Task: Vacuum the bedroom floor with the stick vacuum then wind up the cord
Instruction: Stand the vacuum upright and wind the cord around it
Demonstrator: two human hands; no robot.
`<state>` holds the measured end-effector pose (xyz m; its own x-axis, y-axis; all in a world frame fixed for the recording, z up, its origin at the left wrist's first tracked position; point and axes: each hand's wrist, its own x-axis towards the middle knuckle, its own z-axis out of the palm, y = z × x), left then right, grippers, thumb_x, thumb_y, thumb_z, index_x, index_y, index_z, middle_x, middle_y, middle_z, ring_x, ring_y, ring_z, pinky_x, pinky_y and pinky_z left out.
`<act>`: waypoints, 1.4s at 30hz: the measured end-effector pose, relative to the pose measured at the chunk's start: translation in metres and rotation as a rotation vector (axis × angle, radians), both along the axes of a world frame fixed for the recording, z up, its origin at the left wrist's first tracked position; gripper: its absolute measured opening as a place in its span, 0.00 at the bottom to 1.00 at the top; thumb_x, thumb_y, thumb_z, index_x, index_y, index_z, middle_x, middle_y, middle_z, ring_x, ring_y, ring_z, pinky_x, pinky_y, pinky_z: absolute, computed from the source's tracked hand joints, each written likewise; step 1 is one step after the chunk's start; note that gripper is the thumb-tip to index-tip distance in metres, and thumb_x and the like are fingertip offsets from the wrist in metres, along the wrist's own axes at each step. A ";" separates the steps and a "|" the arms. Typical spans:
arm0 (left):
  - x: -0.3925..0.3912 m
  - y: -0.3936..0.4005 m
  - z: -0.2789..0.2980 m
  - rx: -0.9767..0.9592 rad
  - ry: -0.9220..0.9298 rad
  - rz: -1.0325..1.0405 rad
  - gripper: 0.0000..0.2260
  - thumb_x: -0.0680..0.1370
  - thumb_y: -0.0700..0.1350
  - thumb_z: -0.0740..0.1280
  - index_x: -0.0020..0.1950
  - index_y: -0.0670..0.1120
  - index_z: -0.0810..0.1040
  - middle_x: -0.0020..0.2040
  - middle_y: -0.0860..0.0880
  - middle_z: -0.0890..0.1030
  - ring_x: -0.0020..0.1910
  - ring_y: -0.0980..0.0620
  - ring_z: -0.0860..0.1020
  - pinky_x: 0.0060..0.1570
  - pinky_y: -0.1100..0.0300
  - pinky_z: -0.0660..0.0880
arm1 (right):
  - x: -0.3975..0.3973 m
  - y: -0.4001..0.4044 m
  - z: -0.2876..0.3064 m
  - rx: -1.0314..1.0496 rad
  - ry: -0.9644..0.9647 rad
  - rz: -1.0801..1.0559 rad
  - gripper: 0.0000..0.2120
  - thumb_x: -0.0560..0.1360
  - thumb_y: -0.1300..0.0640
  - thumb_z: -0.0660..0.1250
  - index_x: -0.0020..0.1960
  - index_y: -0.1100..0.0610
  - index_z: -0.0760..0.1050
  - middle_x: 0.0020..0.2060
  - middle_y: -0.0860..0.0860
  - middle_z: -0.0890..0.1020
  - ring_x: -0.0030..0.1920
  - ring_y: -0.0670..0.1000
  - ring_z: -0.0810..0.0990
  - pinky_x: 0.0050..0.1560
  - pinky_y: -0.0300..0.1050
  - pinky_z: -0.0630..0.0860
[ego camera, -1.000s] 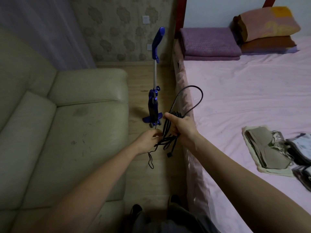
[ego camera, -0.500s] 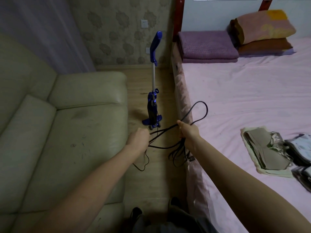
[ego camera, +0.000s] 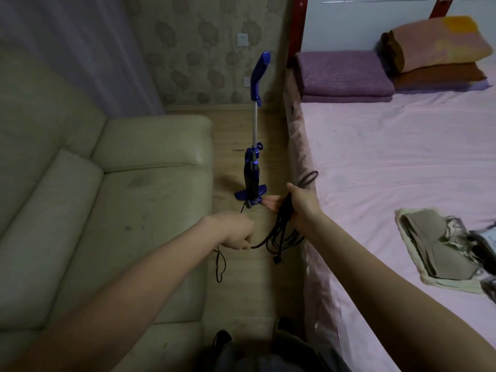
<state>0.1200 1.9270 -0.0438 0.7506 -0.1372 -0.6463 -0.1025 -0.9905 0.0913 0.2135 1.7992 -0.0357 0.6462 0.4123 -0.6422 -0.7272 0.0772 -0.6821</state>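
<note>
Beside the bed (ego camera: 375,157) | right hand (ego camera: 303,205) grips coiled cord (ego camera: 281,232), left hand (ego camera: 236,233) pinches the strand | winding; next loop needed

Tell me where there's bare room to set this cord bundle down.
Free: the pink bed between the purple blanket and folded clothes; also the sofa seat. Crowded: the floor strip by the vacuum, with trailing cord.

dim room, soft blur, warped edges
</note>
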 end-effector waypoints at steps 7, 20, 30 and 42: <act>0.003 0.007 0.018 -0.387 -0.055 0.060 0.11 0.78 0.53 0.66 0.45 0.48 0.83 0.39 0.57 0.82 0.38 0.63 0.78 0.41 0.69 0.72 | -0.021 -0.004 -0.020 -0.348 -0.492 0.338 0.18 0.84 0.53 0.53 0.45 0.64 0.73 0.30 0.56 0.83 0.31 0.52 0.83 0.33 0.43 0.81; -0.016 0.055 -0.026 -0.613 -0.285 0.486 0.12 0.82 0.48 0.58 0.39 0.50 0.72 0.35 0.54 0.77 0.36 0.60 0.77 0.41 0.64 0.72 | -0.002 -0.005 -0.018 -0.333 -0.473 0.177 0.11 0.81 0.49 0.58 0.43 0.53 0.70 0.25 0.47 0.69 0.22 0.45 0.67 0.22 0.39 0.67; 0.029 0.025 0.011 -1.241 -0.613 1.297 0.13 0.83 0.45 0.55 0.42 0.45 0.72 0.31 0.48 0.73 0.28 0.54 0.77 0.35 0.51 0.81 | -0.014 -0.003 -0.026 -0.257 -0.921 0.470 0.08 0.67 0.52 0.78 0.44 0.49 0.80 0.41 0.40 0.83 0.40 0.34 0.79 0.40 0.25 0.71; 0.038 0.039 0.018 -1.080 -0.946 1.421 0.12 0.82 0.46 0.58 0.40 0.49 0.76 0.37 0.51 0.78 0.34 0.55 0.78 0.39 0.58 0.78 | -0.016 0.007 -0.020 -0.215 -0.573 0.259 0.11 0.73 0.52 0.72 0.45 0.62 0.82 0.21 0.45 0.72 0.21 0.44 0.65 0.21 0.35 0.62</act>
